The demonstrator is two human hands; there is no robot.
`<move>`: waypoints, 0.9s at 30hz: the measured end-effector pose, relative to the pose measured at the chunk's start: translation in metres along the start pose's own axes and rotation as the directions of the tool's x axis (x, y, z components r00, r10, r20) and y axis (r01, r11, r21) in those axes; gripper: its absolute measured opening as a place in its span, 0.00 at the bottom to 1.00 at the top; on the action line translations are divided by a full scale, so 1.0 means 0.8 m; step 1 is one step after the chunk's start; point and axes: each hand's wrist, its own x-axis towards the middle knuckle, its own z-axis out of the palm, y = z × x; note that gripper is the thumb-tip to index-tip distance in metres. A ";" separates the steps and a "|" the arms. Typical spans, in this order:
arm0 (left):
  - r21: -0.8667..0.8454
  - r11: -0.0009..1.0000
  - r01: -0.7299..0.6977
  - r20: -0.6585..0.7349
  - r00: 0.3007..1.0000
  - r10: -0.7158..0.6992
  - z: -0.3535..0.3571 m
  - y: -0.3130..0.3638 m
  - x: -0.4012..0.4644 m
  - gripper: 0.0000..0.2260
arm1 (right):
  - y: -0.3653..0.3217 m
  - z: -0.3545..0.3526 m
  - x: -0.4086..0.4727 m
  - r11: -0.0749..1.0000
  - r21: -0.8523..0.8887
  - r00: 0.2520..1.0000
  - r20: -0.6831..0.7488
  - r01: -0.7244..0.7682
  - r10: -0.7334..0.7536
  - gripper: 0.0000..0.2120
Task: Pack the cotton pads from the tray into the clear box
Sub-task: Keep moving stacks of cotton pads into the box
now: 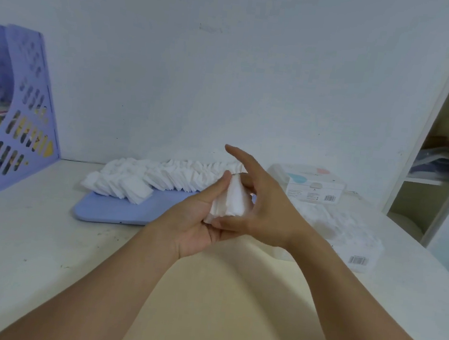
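A small stack of white square cotton pads (228, 201) sits between both hands above the table's near edge. The left hand (200, 223), palm up, grips the stack with thumb along its side. The right hand (263, 210) pinches it from the other side, forefinger raised straight. More white pads (158, 177) lie in a long row on the flat lilac plastic tray (118, 211). The clear plastic box (349, 240), part filled, stands right of the hands on the white table (27, 245).
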 end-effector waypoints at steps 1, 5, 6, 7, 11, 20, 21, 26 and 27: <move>-0.004 1.000 -0.001 0.017 1.000 0.001 0.000 -0.001 -0.001 0.20 | 0.002 -0.002 0.000 1.000 -0.008 1.000 -0.005 0.000 0.000 0.52; 0.028 1.000 0.009 0.007 1.000 -0.009 0.003 -0.004 -0.001 0.15 | 0.004 -0.001 -0.001 1.000 0.002 0.998 0.057 -0.027 0.027 0.54; 0.050 0.999 0.005 0.000 1.000 -0.005 0.004 -0.005 0.000 0.13 | 0.005 -0.001 0.000 1.000 -0.001 0.998 0.060 -0.026 0.026 0.53; 0.060 0.998 0.000 -0.010 1.000 0.001 0.005 -0.005 0.000 0.14 | 0.005 0.000 0.000 1.000 -0.007 0.998 0.059 -0.021 0.021 0.51; -0.040 0.998 0.045 0.011 0.999 -0.044 0.008 0.001 -0.003 0.31 | 0.005 0.003 0.001 0.999 -0.024 0.995 0.086 -0.049 0.051 0.49; 0.081 0.994 0.079 0.008 0.997 -0.080 -0.006 -0.009 -0.001 0.19 | -0.007 0.002 -0.004 0.980 -0.069 0.945 0.261 -0.187 0.198 0.48; 0.075 0.995 0.066 0.033 0.997 -0.069 -0.005 -0.012 0.001 0.20 | -0.008 -0.008 -0.004 0.970 -0.018 0.929 0.286 -0.241 0.236 0.47; 0.140 0.990 -0.022 0.109 0.994 0.006 0.018 -0.019 0.004 0.25 | -0.009 -0.059 -0.015 0.907 0.201 0.888 0.362 -0.371 0.284 0.28; 0.179 0.983 -0.043 0.104 0.994 0.025 0.021 -0.019 0.003 0.28 | -0.008 -0.064 -0.016 0.891 0.233 0.885 0.365 -0.389 0.290 0.23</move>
